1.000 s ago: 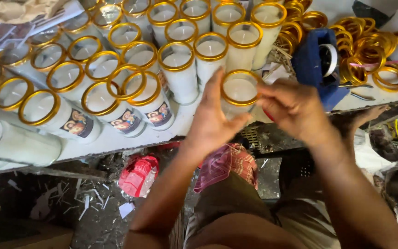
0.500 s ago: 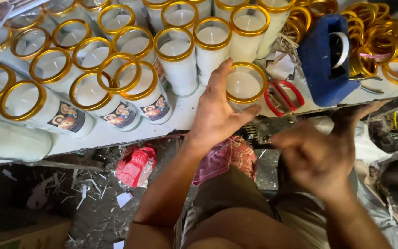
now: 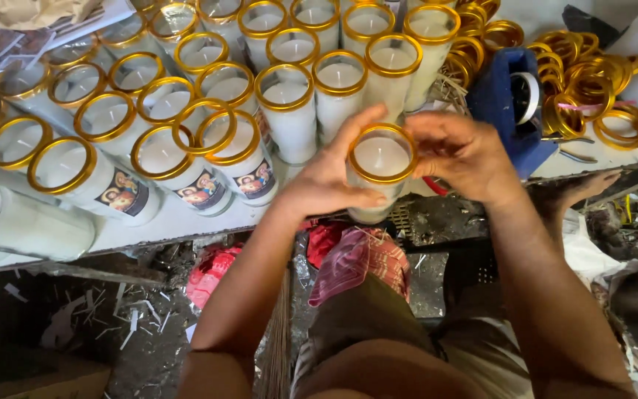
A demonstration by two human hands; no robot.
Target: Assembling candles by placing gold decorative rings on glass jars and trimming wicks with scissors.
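The glass candle, white wax with a gold ring round its rim, sits between your two hands at the near edge of the white table; your left hand wraps its side, fingers and thumb closed on the glass; your right hand curls at the rim from the other side, fingertips pressed to the gold ring. Just behind your fingers stand rows of upright candles, each gold-rimmed; to your left more candles lie tilted, some with picture labels, and a loose gold ring rests across two of them. Right of your right hand sits a blue holder with a roll of tape; beyond it, a heap of spare gold rings. Below the table edge, red and pink cloth lies near your knees.
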